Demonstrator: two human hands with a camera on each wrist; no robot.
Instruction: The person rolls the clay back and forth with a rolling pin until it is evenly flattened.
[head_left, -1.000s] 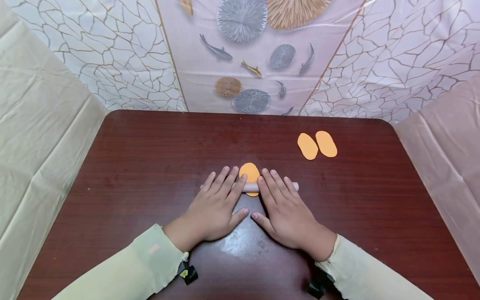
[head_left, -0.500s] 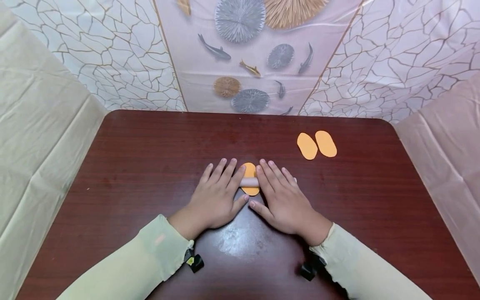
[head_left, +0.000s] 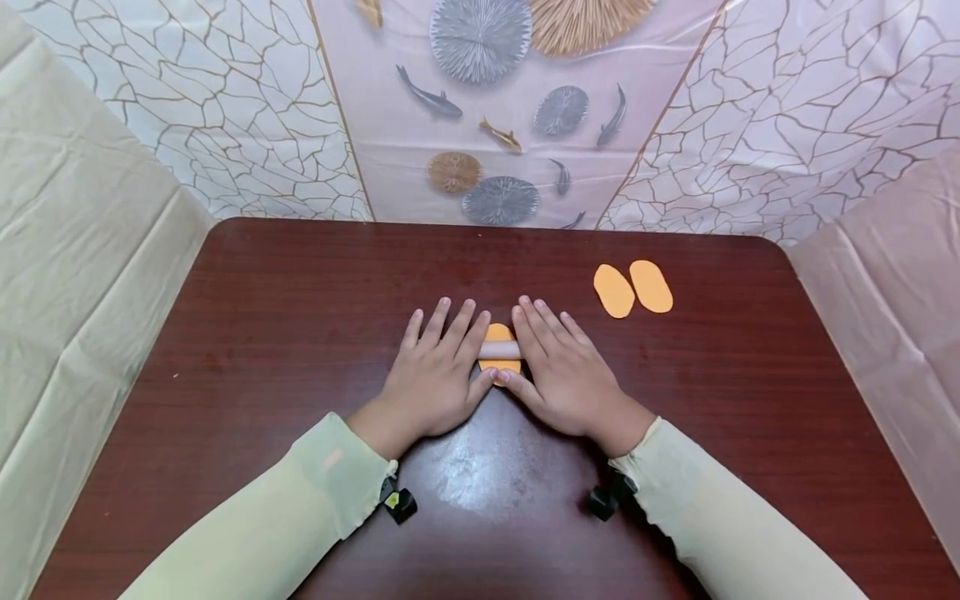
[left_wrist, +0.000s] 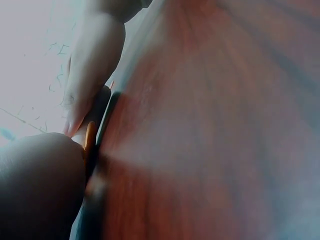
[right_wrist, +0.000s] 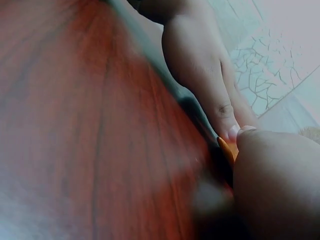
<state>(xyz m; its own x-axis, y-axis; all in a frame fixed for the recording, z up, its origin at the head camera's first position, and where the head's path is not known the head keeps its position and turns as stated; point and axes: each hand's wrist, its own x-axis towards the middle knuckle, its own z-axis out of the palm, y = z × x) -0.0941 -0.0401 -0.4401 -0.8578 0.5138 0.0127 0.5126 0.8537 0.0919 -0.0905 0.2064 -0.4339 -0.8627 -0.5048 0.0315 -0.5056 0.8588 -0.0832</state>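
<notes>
A pale rolling pin (head_left: pixel 499 350) lies crosswise over a flat orange oval of dough (head_left: pixel 498 366) at the middle of the table. My left hand (head_left: pixel 431 371) lies flat on the pin's left part, fingers straight and spread. On its right part rests my right hand (head_left: pixel 566 367), also palm down with straight fingers. The two thumb tips meet over the near end of the dough. Both ends of the pin are hidden under the hands. In the left wrist view the dough's edge (left_wrist: pixel 90 135) curls up a little, and the dough (right_wrist: pixel 226 149) shows as a thin orange edge in the right wrist view.
Two more flat orange ovals, a left one (head_left: pixel 614 291) and a right one (head_left: pixel 651 286), lie side by side at the back right of the dark red-brown table (head_left: pixel 262 333). Behind the table hangs a patterned cloth (head_left: pixel 480 133). Black wrist cameras sit under both sleeves.
Both hands have slid forward, away from the person, and the rolling pin has rolled with them from the dough's near end toward its far part. The two other ovals stay put.
</notes>
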